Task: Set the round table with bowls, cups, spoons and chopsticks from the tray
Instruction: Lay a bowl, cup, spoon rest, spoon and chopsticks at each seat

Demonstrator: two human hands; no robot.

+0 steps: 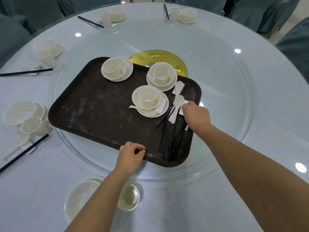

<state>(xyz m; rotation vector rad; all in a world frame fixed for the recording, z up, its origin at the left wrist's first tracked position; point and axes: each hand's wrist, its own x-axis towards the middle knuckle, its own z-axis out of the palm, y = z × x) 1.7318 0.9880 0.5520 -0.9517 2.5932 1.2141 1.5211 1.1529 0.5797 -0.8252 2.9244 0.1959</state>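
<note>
- Head view: a dark tray (93, 104) lies across the glass turntable (225, 91) at the centre of the frame, on the round tabletop (275, 148).
- Left hand (130, 155), at lower centre, rests on the tray's near rim, its grip curled with thumb and fingertips pinching the edge.
- Right hand (196, 114), at centre right, reaches down over the tray's right side, its grip closing around a white spoon (177, 106) and a small white rest; exactly which it holds I cannot tell.
- Black chopsticks (173, 136) lie loose on the tray, just below and left of the right hand.
- Three sets remain on the tray, each a cup in a bowl on a saucer: one at the tray's upper left (117, 68), one at its upper right (161, 76), one nearer the middle (149, 100).
- Laid places sit around the tabletop: far left (47, 51), lower left (25, 116), upper left (115, 15), upper right (187, 15).
- At the bottom of the frame a plate (80, 198) and a small bowl (129, 199) sit beside the left forearm.
- A gold disc (160, 57) shows beyond the tray.
</note>
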